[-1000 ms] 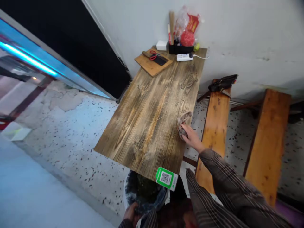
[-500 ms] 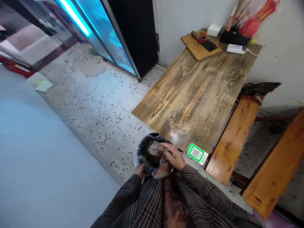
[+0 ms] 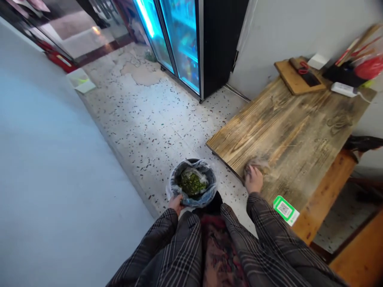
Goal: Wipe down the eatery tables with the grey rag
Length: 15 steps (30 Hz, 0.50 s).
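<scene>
My left hand (image 3: 176,204) grips the rim of a trash bin (image 3: 209,187), which is lined with a clear plastic bag. Green scraps (image 3: 193,184) and some crumpled plastic lie inside it. To the right, my right hand (image 3: 254,179) is closed on a greyish-brown cloth (image 3: 257,164) pressed against the top of the wooden table (image 3: 287,131), near its left edge. The cloth is slightly blurred. A green-framed QR code card (image 3: 285,210) lies on the table edge by my right forearm.
On the table's far end are a cutting board (image 3: 287,79) with red-handled scissors (image 3: 303,67), a white power strip (image 3: 344,89) and a black holder (image 3: 338,75). A lit glass-door fridge (image 3: 185,44) stands ahead. Wooden benches (image 3: 326,195) line the right; a pale wall (image 3: 60,159) is at left.
My right hand has moved with the cloth from over the bin onto the tabletop. My left hand stays on the bin rim, and the view has shifted left.
</scene>
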Available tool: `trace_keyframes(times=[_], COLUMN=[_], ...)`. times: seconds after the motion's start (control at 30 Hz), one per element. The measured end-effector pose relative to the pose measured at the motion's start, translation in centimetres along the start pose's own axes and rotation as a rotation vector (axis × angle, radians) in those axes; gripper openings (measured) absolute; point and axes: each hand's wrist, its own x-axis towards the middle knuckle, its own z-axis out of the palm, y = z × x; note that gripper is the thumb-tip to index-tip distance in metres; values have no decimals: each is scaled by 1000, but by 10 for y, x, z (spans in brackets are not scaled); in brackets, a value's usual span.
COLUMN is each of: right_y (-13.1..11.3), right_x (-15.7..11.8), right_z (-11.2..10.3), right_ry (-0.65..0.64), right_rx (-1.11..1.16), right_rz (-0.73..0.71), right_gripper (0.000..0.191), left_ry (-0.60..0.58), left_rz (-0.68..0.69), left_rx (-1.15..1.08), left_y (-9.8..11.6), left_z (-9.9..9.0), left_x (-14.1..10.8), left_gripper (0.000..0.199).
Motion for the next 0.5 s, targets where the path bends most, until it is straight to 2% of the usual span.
trace_keyframes(times=[0.03, 0.17, 0.23, 0.3, 0.37, 0.4, 0.43, 0.5], right_y=[-25, -119, -160, -190, -202, -200, -193, -163], right_x=[10, 63, 93, 126, 161, 179, 196, 227], right_z=[14, 62, 76, 79, 70, 63, 54, 38], right_ry=[-47, -189, -286, -384, -431, -427, -397, -256], right_rx=[23, 275, 487, 712, 848, 865, 850, 758], right_rz=[-39, -43, -46, -30, 18, 45, 75, 142], right_gripper=[49, 47, 45, 44, 45, 45, 45, 46], left_ry=[2, 2, 5, 15, 31, 40, 49, 61], left_rz=[-9, -42, -56, -62, -61, -58, -55, -47], left_rx=[4, 44, 73, 100, 120, 126, 129, 128], left_y=[10, 56, 83, 114, 148, 165, 183, 217], left_z=[3, 26, 40, 55, 69, 76, 83, 96], left_x=[7, 40, 55, 69, 82, 88, 95, 108], left_gripper=[34, 34, 34, 32, 30, 28, 27, 24])
